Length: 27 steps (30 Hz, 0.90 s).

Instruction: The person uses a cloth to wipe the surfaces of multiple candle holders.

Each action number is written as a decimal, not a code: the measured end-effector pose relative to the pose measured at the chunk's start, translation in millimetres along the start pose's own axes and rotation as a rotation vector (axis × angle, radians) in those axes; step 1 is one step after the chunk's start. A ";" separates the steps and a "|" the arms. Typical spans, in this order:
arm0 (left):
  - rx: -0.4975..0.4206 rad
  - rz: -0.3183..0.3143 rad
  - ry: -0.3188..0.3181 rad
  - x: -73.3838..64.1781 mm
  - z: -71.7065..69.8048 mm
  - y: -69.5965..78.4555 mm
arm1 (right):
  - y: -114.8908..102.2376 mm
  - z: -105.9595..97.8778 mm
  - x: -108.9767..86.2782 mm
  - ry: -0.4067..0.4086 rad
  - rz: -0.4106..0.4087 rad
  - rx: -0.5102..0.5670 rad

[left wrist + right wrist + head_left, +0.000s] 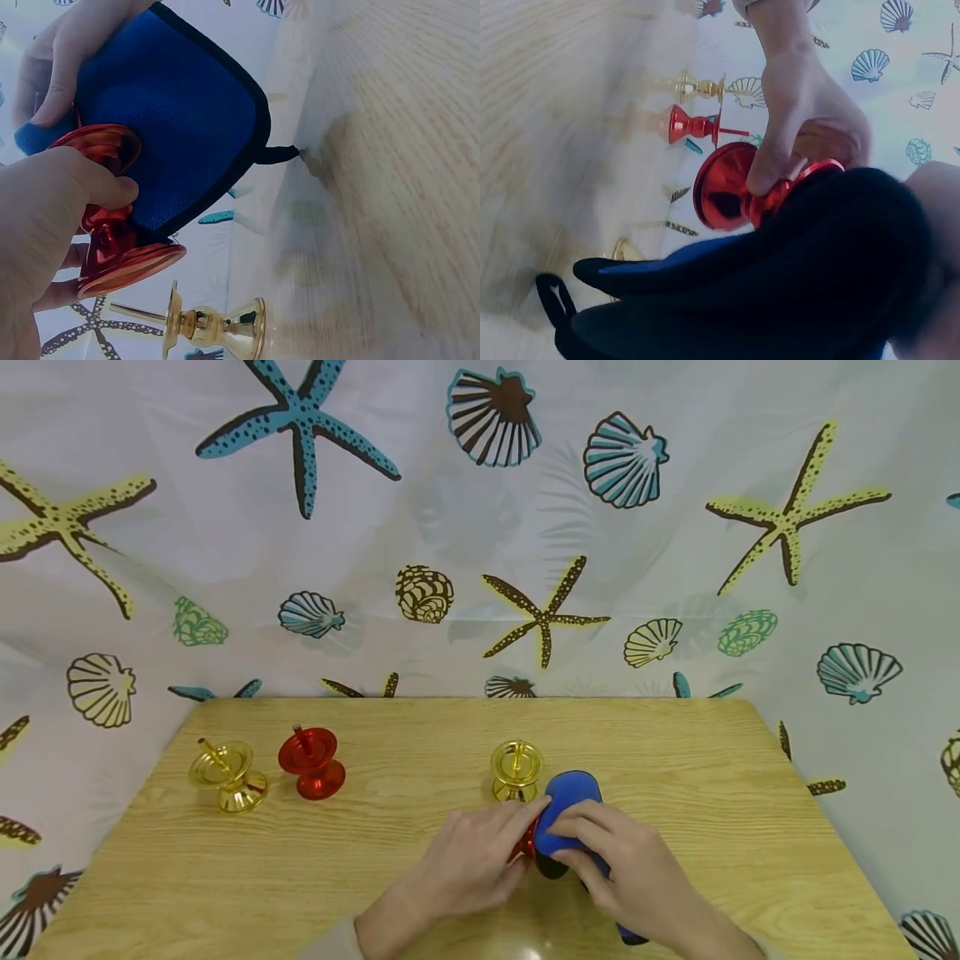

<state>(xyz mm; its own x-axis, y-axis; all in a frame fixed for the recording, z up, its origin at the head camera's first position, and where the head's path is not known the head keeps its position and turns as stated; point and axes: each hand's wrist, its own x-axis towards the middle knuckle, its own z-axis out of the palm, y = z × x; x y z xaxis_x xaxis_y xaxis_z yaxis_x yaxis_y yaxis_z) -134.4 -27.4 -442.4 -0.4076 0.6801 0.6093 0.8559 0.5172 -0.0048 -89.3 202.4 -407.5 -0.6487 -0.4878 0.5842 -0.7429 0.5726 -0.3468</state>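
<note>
My left hand [476,856] grips a shiny red candle holder [112,255] round its narrow stem, with the thumb lying across it. The holder is tilted and lifted off the table. A blue cloth with black edging and a small black loop [176,112] is in my right hand [626,860], pinched between fingers and thumb. The cloth lies against the holder's dish and covers part of it. In the right wrist view the red base [724,187] shows, while the cloth hides the dish end. Just beyond my hands stands a gold candle holder [514,791] with an upright spike.
At the table's left, another gold candle holder [243,794] stands beside a second red one [321,782]. The wood-grain table [420,735] ends at the back against a white curtain [420,518] printed with starfish and shells.
</note>
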 end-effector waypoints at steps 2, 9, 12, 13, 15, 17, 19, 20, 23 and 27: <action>0.012 -0.001 0.004 0.6 -0.9 0.1 | 2.5 -3.6 -1.2 -0.013 -0.033 -0.025; 0.015 -0.008 0.005 1.9 -4.7 0.4 | 7.6 -18.8 -6.7 0.010 -0.111 -0.033; 0.016 -0.015 -0.005 1.1 -7.3 -1.6 | 5.6 -26.8 -9.0 0.030 -0.124 -0.026; 0.016 -0.022 -0.012 0.8 -8.5 -2.3 | 5.2 -29.1 -10.0 0.044 -0.127 -0.015; 0.022 -0.037 -0.023 -0.1 -11.5 -3.7 | 4.7 -32.9 -12.1 0.066 -0.113 0.014; 0.032 -0.047 -0.028 -0.8 -13.5 -4.6 | 4.6 -34.5 -13.4 0.083 -0.098 0.044; 0.043 -0.045 -0.029 -0.9 -14.5 -4.8 | 5.2 -33.4 -13.8 0.089 -0.083 0.066; 0.051 -0.041 -0.029 -0.9 -14.9 -4.6 | 5.3 -32.3 -13.7 0.085 -0.068 0.073; 0.074 -0.023 -0.037 0.2 -14.7 -3.0 | 4.6 -25.8 -12.0 0.075 -0.034 0.075; 0.075 -0.009 -0.041 3.2 -13.6 1.3 | 0.4 -15.5 -8.2 0.050 0.006 0.054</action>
<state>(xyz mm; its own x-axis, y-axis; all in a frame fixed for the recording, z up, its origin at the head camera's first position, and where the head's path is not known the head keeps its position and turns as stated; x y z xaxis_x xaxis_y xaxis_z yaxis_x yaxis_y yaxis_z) -130.3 -31.6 -429.7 -0.4294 0.6947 0.5770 0.8261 0.5603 -0.0599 -81.7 216.8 -401.1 -0.6453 -0.4501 0.6173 -0.7475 0.5386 -0.3887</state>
